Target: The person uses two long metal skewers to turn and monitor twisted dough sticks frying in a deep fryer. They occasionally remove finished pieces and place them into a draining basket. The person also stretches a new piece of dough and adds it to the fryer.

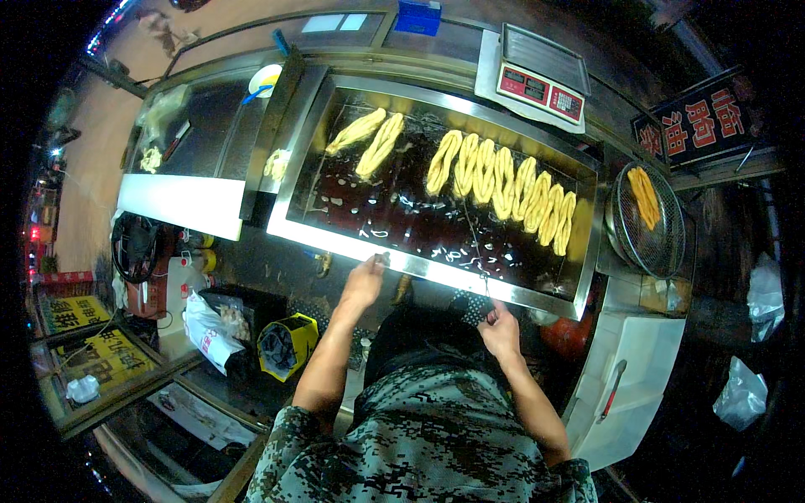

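Observation:
A rectangular stainless steel frying vat (302,231) of dark oil lies before me. My left hand (365,283) is at its near rim, fingers bent together; whether it holds anything is unclear. Just outside the rim, my right hand (500,327) is closed on a thin metal rod (473,232) that reaches over the rim into the oil. Several pale yellow dough strips (503,182) float in a row towards the far right of the vat. Two more pale strips (379,146) float at the far left, side by side and slanted.
Right of the vat, a wire strainer basket (666,251) holds browned fried dough (643,198). A digital scale (541,82) stands behind the vat. At left are a white board (179,198), a knife (177,139) and a bowl (264,78). A white plastic bin (629,390) stands at lower right.

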Demonstrator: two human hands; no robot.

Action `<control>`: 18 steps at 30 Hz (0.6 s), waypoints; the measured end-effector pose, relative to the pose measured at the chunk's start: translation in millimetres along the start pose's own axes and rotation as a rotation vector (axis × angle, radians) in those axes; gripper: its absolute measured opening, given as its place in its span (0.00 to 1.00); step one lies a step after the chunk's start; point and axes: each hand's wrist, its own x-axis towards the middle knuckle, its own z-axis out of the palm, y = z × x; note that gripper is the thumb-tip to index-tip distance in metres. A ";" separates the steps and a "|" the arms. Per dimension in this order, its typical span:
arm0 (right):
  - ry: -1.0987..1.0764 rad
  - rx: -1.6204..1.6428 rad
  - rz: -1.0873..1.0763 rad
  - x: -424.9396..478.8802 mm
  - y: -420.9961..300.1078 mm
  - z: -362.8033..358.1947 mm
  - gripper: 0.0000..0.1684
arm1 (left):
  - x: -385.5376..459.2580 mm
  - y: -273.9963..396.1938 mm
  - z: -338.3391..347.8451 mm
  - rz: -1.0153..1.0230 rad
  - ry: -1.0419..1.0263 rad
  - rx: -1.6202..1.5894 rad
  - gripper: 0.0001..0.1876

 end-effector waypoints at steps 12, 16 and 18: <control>-0.055 -0.030 -0.091 23.1 -26.5 14.9 0.37 | 7.4 -15.6 -60.1 -0.375 -0.194 -0.499 0.18; -0.043 -0.033 -0.076 24.1 -22.7 14.5 0.36 | -8.9 -8.4 -49.7 -0.354 -0.146 -0.299 0.18; -0.022 -0.019 -0.082 25.8 -18.5 16.0 0.36 | -10.6 0.1 -52.3 -0.327 -0.084 -0.206 0.18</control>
